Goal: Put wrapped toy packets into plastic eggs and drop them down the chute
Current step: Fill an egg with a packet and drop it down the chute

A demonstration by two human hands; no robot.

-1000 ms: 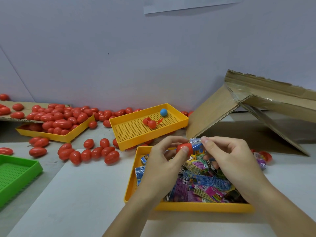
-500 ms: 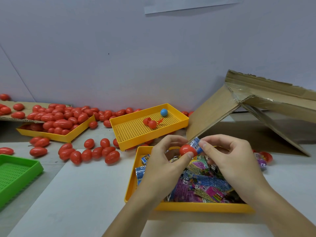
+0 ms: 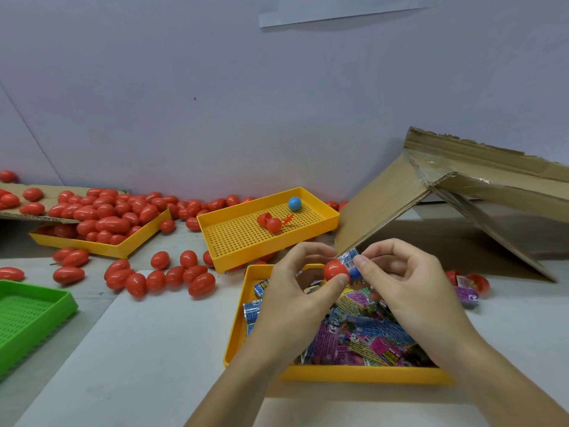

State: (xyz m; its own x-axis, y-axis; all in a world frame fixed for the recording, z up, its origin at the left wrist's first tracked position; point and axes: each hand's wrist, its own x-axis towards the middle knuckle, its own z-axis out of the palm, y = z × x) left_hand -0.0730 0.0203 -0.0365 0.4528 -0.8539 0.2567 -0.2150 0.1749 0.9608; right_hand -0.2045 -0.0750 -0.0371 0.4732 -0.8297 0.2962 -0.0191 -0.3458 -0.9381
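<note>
My left hand (image 3: 295,291) pinches a red plastic egg half (image 3: 335,270) above the near yellow tray (image 3: 363,373), which is full of wrapped toy packets (image 3: 363,337). With thumb and fingertips my right hand (image 3: 409,285) pinches a blue wrapped packet (image 3: 349,261), whose end sits against the egg half's mouth. The cardboard chute (image 3: 385,201) slopes up just behind my hands on the right.
A perforated yellow tray (image 3: 237,241) behind holds an opened red egg (image 3: 270,222) and a blue ball (image 3: 294,203). Several red eggs (image 3: 166,280) lie loose on the table and fill a yellow tray (image 3: 101,223) at left. A green tray (image 3: 27,315) sits at the near left.
Both hands drew a little closer together. The blue packet has gone further against the red egg half, with less of it showing.
</note>
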